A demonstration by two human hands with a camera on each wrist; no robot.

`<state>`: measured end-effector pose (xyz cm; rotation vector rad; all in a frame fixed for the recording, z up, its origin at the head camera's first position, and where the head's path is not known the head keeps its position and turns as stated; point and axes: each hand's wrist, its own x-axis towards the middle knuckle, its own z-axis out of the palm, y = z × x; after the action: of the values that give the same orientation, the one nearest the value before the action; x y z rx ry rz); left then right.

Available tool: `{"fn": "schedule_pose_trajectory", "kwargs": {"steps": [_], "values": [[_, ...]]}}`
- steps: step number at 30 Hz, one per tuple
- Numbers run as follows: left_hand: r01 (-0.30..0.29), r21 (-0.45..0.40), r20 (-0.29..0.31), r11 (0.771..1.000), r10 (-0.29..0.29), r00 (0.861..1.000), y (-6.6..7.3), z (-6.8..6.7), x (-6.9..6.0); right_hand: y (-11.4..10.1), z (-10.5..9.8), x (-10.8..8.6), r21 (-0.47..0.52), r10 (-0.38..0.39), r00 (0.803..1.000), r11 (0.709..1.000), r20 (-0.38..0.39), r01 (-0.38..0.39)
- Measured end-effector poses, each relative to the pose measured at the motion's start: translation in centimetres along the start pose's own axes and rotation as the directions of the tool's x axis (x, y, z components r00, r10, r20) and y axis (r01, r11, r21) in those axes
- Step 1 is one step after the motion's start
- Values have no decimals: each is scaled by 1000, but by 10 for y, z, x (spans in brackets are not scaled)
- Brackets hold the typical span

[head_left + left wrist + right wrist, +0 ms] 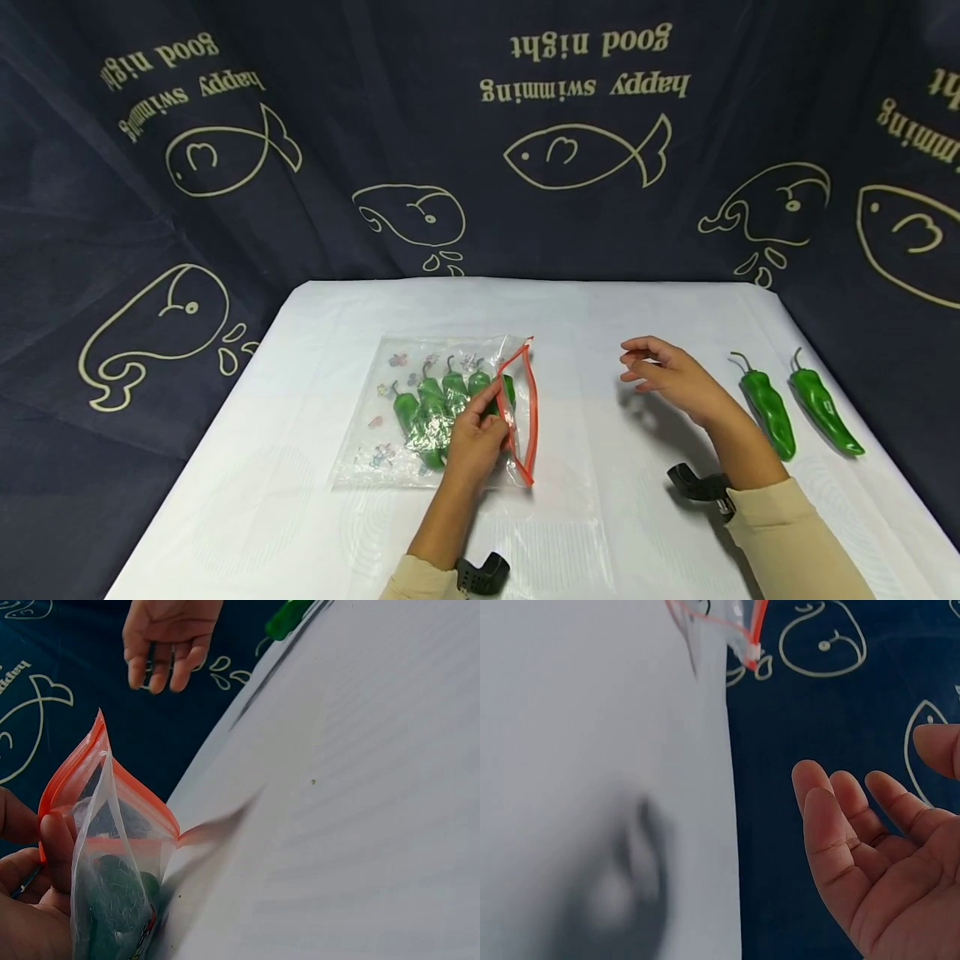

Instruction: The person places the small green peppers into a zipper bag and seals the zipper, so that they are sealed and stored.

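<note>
A see-through zip bag [360,454] with a red zip edge [533,417] lies on the white table, its mouth parted and facing right. Several green peppers [408,414] lie inside it, stems toward the back. My left hand [472,442] pinches the bag near its mouth; the left wrist view shows the fingers [56,844] at the red edge. My right hand [667,375] is held over the table to the right of the bag, fingers loosely bent and holding nothing. Farther right, two more green peppers [768,414] [825,412] lie side by side.
The white table [255,417] has a dark blue cloth [480,242] with fish and whale drawings hanging behind it and at its sides. Black straps [483,575] are on both wrists. A small white slider [754,651] sits at one end of the red zip.
</note>
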<state>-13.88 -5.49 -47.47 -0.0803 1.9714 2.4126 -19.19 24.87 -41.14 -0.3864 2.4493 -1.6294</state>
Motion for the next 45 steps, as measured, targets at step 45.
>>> {"fn": "schedule_pose_trajectory", "kwargs": {"steps": [45], "values": [[-14, 2, 15, 1000, 14, 1000, -2, 0, 0, 46, -94, -66, -522, 38, 966, 835, -255, -171]]}}
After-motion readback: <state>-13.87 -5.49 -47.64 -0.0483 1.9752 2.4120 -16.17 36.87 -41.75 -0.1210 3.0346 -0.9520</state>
